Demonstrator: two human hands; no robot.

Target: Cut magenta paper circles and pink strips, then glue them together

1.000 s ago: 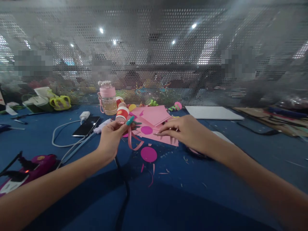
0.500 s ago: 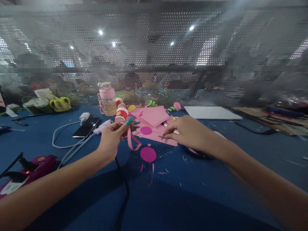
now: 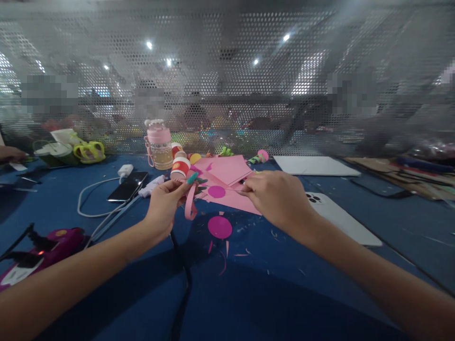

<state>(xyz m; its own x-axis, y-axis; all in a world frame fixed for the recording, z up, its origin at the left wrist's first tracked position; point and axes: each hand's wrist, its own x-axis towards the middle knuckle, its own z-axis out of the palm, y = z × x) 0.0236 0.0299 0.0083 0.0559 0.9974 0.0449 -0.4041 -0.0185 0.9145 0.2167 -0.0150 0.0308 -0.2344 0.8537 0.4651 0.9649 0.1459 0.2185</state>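
Note:
My left hand pinches a pink paper strip between thumb and fingers; the strip bends into a loop below the fingertips. My right hand is closed in a pinch at the right edge of the pink paper sheets; what lies in its fingertips, if anything, is too small to make out. Between the hands, one magenta paper circle rests on the pink paper. Another magenta circle lies on the blue table nearer to me, with small paper scraps around it.
Behind my left hand stand red-and-white paper cups and a pink-topped bottle. Left are a black phone, cables and a purple power strip. A white device with camera lenses lies right. Another person's hand shows far left.
My right hand's fingers have drawn together and its wrist has turned. The paper loop at my left hand hangs narrower. More of the white device shows, and another person's hand has appeared far left.

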